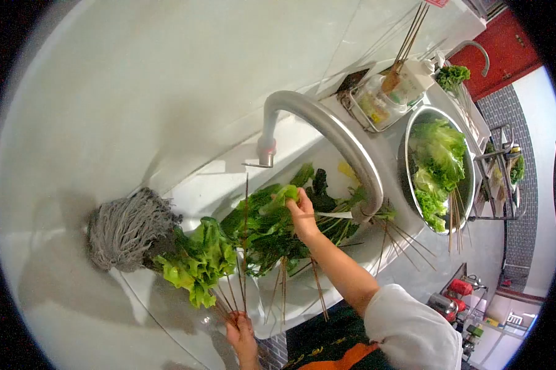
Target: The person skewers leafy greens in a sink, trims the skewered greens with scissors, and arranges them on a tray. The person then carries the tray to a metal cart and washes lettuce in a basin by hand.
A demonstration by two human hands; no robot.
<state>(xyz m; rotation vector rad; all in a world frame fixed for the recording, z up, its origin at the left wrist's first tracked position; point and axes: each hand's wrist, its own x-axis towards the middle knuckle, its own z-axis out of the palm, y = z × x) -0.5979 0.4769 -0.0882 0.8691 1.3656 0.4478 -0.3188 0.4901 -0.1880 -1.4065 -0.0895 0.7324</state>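
My left hand (241, 333) is closed around the ends of several thin wooden skewers (232, 293). Curly green lettuce (198, 259) is at their far ends, over the sink's left end. Inside the white sink (290, 290), my right hand (302, 216) pinches a light green leaf (283, 194) between thumb and fingers. A pile of dark leafy greens (262, 237) lies beneath it, with more skewers (283, 283) sticking out over the near rim. From the curved metal faucet (327, 120), a thin water stream (335, 215) runs down beside my right hand.
A grey mop head (130, 228) rests left of the sink. On the right stands a metal bowl (407, 166) of lettuce (438, 154) and skewers. Behind it are a wire basket (380, 108), upright skewers (412, 34) and a metal rack (500, 179). Red-topped containers (460, 287) stand farther off.
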